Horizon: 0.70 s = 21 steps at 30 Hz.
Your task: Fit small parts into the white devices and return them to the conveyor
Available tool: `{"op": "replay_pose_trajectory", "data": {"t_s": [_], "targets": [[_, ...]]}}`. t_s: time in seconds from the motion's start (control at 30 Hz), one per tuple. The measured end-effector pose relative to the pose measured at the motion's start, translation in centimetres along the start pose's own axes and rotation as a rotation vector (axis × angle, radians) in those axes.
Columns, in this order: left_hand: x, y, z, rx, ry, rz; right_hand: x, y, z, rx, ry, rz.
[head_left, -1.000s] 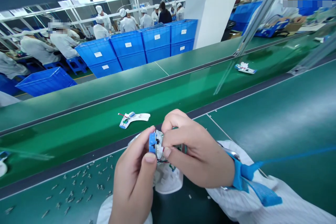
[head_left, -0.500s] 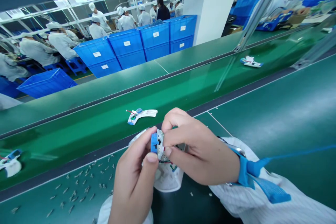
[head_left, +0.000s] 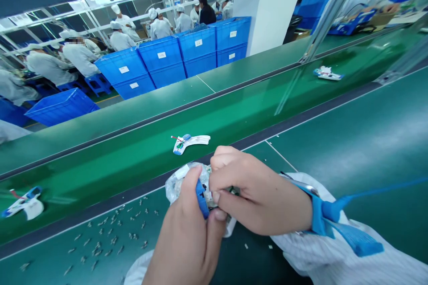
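Observation:
My left hand (head_left: 187, 231) is closed around a small blue-and-white plastic housing (head_left: 202, 200), thumb and forefinger at its ends and the blue side facing left. My right hand (head_left: 257, 191) has its fingers pinched together against the housing's white side. Whatever those fingertips hold is hidden. Behind and below both hands lies a clear plastic bag (head_left: 173, 185) with small parts in it, mostly covered by the hands. Many small metal pieces (head_left: 113, 240) are scattered on the green bench left of my left hand.
A green conveyor belt (head_left: 110, 156) crosses ahead, carrying white housings with wires: one in the middle (head_left: 199, 139), one at left (head_left: 35, 209), one at far right (head_left: 327, 74). Blue crates (head_left: 160, 55) and seated people stand beyond. A blue cord runs from my right wrist strap (head_left: 323, 220).
My left hand has turned and shifted right, tilting the housing. My right hand stays pinched against it, slightly lower. The housings on the belt have moved right.

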<state>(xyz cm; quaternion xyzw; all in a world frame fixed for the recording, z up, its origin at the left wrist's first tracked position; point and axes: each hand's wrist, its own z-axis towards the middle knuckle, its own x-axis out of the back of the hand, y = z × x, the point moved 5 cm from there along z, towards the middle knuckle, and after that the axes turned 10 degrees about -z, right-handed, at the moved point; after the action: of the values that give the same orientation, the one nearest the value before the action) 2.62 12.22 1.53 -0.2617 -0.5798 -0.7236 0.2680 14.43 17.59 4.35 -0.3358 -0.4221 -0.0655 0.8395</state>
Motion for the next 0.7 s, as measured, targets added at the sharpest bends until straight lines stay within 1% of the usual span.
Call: {"op": "replay_pose_trajectory", "data": {"t_s": [0.1,0.2,0.4,0.5,0.6,0.7], "targets": [[-0.7,0.3,-0.3,0.069,-0.018,0.052,0.0,0.0,0.0,-0.006,0.008,-0.019],[-0.6,0.5,0.0,0.094,0.036,0.13,0.0,0.1,0.0,-0.054,0.041,-0.013],[-0.8,0.2,0.8,0.047,0.068,0.15,-0.3,1.0,0.4,-0.299,0.159,0.18],[-1.1,0.2,0.9,0.057,0.104,0.138,-0.5,1.2,0.4,-0.381,0.189,0.261],[-1.2,0.1,0.8,0.102,0.164,0.075,-0.6,1.4,0.3,-0.409,0.216,0.337],[-0.9,0.2,0.7,0.149,0.209,0.026,-0.2,1.8,0.2,-0.406,0.266,0.354]]}}
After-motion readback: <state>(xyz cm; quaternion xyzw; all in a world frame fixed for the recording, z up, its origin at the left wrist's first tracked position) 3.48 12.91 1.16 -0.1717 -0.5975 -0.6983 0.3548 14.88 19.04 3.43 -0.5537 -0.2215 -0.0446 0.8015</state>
